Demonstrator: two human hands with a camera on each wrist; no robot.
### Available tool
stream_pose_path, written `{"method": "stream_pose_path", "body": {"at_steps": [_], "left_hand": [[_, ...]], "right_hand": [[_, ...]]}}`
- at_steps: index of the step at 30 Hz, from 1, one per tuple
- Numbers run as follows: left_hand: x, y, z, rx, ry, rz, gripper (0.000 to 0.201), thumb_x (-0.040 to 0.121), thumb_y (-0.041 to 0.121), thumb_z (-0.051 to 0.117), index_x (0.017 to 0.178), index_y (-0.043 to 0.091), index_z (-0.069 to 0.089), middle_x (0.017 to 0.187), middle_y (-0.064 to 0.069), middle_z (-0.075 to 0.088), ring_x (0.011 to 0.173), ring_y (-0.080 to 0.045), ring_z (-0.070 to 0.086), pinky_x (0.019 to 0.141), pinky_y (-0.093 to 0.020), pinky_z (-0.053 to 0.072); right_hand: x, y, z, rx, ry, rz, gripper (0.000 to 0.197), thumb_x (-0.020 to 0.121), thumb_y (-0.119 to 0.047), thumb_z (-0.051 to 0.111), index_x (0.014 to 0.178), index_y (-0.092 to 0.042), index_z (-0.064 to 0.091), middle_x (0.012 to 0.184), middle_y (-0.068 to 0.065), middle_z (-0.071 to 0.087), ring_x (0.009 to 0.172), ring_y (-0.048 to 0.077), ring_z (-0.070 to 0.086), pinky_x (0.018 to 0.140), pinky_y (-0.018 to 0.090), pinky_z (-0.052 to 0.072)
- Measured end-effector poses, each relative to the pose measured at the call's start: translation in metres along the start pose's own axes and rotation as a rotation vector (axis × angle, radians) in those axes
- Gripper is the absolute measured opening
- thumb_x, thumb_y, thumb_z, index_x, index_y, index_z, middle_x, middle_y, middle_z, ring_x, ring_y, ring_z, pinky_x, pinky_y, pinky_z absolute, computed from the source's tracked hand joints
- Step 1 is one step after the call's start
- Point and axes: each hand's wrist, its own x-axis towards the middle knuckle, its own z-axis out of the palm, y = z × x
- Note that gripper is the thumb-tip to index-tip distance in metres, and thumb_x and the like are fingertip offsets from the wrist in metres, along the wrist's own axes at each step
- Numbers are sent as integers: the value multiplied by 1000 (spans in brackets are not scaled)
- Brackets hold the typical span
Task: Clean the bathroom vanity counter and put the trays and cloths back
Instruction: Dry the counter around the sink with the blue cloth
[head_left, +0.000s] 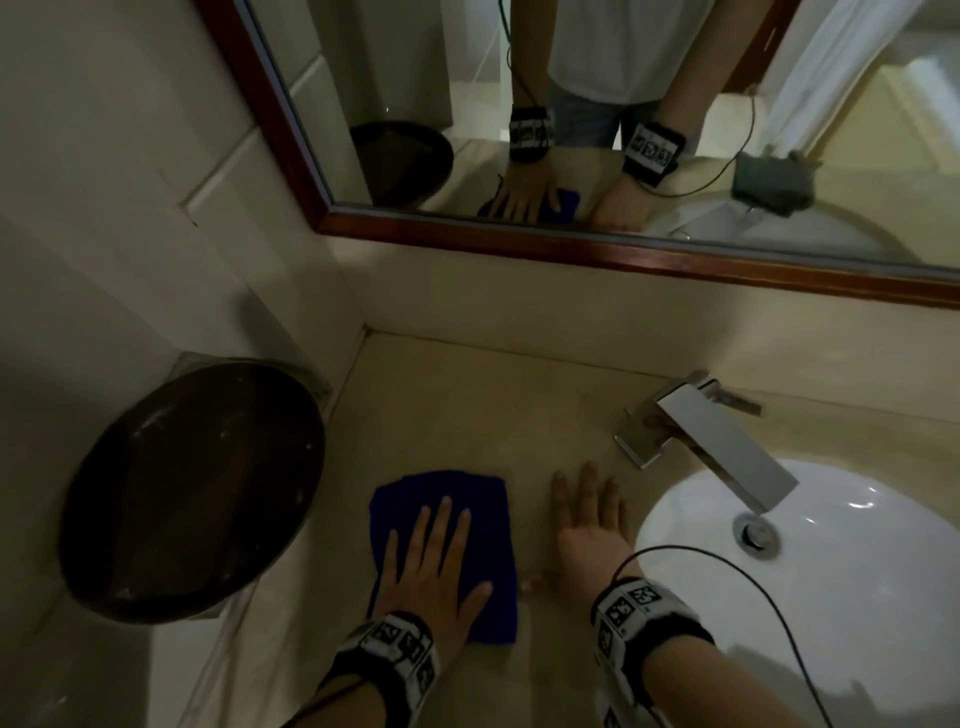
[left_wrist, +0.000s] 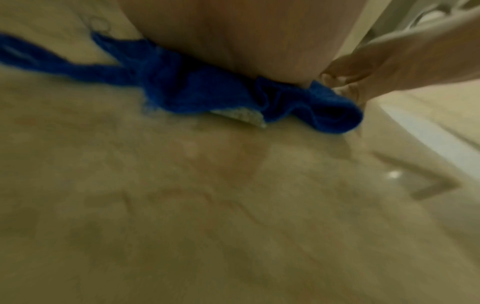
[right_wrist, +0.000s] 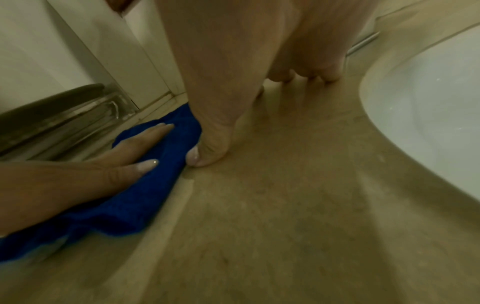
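A blue cloth (head_left: 447, 499) lies flat on the beige vanity counter (head_left: 467, 405). My left hand (head_left: 431, 561) presses on it with straight, spread fingers. In the left wrist view the cloth (left_wrist: 207, 90) bunches under my palm. My right hand (head_left: 589, 519) rests flat on the bare counter between the cloth and the sink, fingers straight, holding nothing. The right wrist view has my right hand (right_wrist: 259, 82) planted on the counter, its thumb beside the cloth (right_wrist: 145, 185), and my left hand (right_wrist: 78, 181) on top of the cloth.
A dark round tray (head_left: 192, 488) sits at the counter's left end against the wall. The white basin (head_left: 831, 571) and chrome faucet (head_left: 711, 436) are to the right. A mirror (head_left: 623, 130) hangs above; its reflection includes a grey cloth (head_left: 774, 179) by the basin.
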Motion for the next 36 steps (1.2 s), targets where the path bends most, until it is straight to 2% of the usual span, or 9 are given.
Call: {"method": "stream_pose_path", "body": {"at_steps": [4, 8, 14, 17, 19, 25, 29, 34, 36], "left_hand": [[42, 0, -23, -43, 64, -36, 78, 91, 71, 12, 153, 24, 15, 160, -1, 7, 141, -25, 26, 112, -47, 8], [93, 9, -46, -31, 53, -100, 83, 67, 75, -26, 137, 31, -39, 145, 6, -43, 143, -20, -26, 114, -49, -14], [68, 14, -32, -8, 76, -52, 81, 74, 69, -27, 143, 28, -33, 149, 4, -39, 144, -20, -21, 115, -50, -10], [15, 14, -5, -6, 50, 18, 78, 92, 68, 8, 153, 20, 12, 160, -2, 13, 142, -26, 21, 109, -50, 16], [-7, 8, 7, 34, 7, 76, 78, 91, 68, 25, 150, 18, 23, 157, -4, 23, 140, -26, 27, 110, -46, 14], [31, 10, -9, 9, 12, 101, 75, 92, 68, 15, 150, 21, 25, 157, -3, 24, 139, -26, 28, 111, -48, 7], [84, 37, -26, 46, 188, 21, 73, 84, 64, -17, 144, 27, -30, 153, 2, -32, 144, -22, -19, 106, -48, -24], [73, 41, -26, 85, 157, 79, 73, 86, 63, -12, 148, 26, -23, 157, 1, -25, 145, -21, -16, 113, -52, -8], [47, 36, -16, 52, 112, 128, 73, 92, 63, 12, 153, 24, 8, 161, -2, 4, 146, -26, 8, 113, -53, 8]], "right_hand": [[4, 2, 4, 19, 21, -16, 131, 71, -68, 65, 144, -16, -30, 139, 17, -49, 131, 46, -37, 115, 56, -11], [8, 9, 11, 25, 77, -41, 132, 67, -75, 62, 146, -17, -27, 133, 13, -52, 129, 42, -40, 114, 57, -12], [6, 4, 6, -26, 68, -8, 130, 70, -71, 63, 147, -15, -25, 140, 16, -47, 135, 47, -32, 115, 58, -8], [-2, 2, -1, -32, 45, -16, 125, 75, -61, 67, 147, -17, -26, 143, 17, -44, 135, 46, -31, 116, 56, -7], [-6, 6, -4, -39, 11, -39, 129, 73, -58, 71, 146, -19, -28, 145, 16, -44, 136, 43, -33, 117, 52, -9], [-6, 14, -4, -77, 8, -68, 134, 70, -52, 76, 146, -18, -28, 146, 17, -43, 136, 42, -33, 115, 51, -11], [2, 14, 2, -60, 26, -65, 139, 65, -54, 79, 146, -18, -28, 146, 16, -43, 134, 43, -35, 116, 53, -11], [2, 14, 5, -63, 75, -63, 136, 68, -57, 76, 144, -19, -30, 134, 5, -48, 131, 38, -38, 115, 51, -10], [-3, 13, 3, -53, 94, -60, 123, 78, -55, 68, 146, -19, -27, 140, 7, -46, 137, 40, -31, 118, 49, -7]]}}
